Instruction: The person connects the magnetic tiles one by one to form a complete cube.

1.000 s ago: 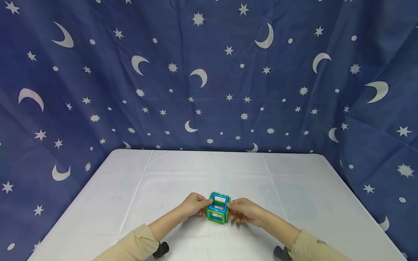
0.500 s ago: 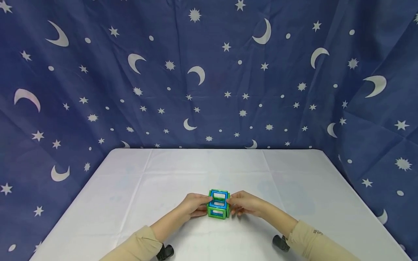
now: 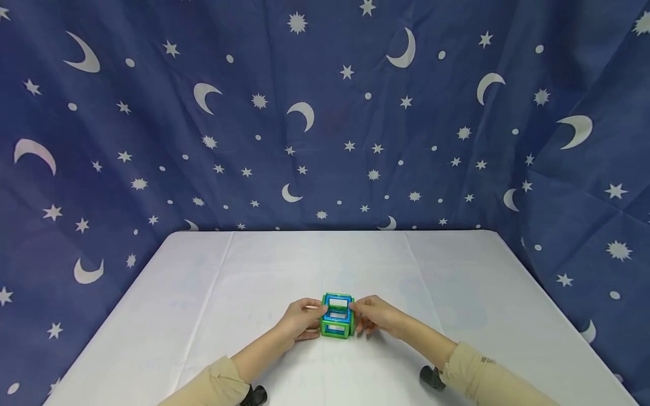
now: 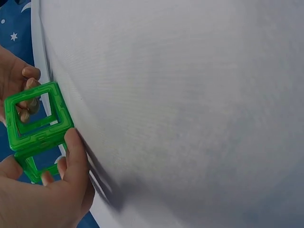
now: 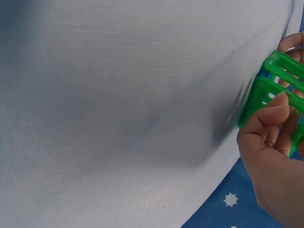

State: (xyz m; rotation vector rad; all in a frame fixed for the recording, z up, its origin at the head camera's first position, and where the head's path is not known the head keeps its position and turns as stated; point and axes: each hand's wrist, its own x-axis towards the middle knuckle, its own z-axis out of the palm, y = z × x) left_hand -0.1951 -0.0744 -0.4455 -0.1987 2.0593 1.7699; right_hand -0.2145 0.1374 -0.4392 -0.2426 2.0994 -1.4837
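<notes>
A small open-sided cube of green and blue magnetic tiles [image 3: 336, 320] is held between both hands over the middle of the white table. My left hand [image 3: 299, 320] grips its left side, thumb at the upper edge and fingers lower down. From the right, my right hand [image 3: 378, 313] pinches the cube near its upper right edge. In the left wrist view the cube's green frames [image 4: 42, 137] show, with my left thumb and fingertips on them. The right wrist view cuts off part of the cube [image 5: 252, 102]; my right fingers [image 5: 275, 114] overlap its green frame.
A white cloth [image 3: 279, 259] covers the table, with fold lines across it. Behind hangs a dark blue curtain [image 3: 325, 73] with moons and stars. Black wrist devices [image 3: 433, 378] show below the beige sleeves [image 3: 490, 375].
The head view has shifted slightly. Both hands keep hold of the cube, which now appears a little higher and less turned than a second ago.
</notes>
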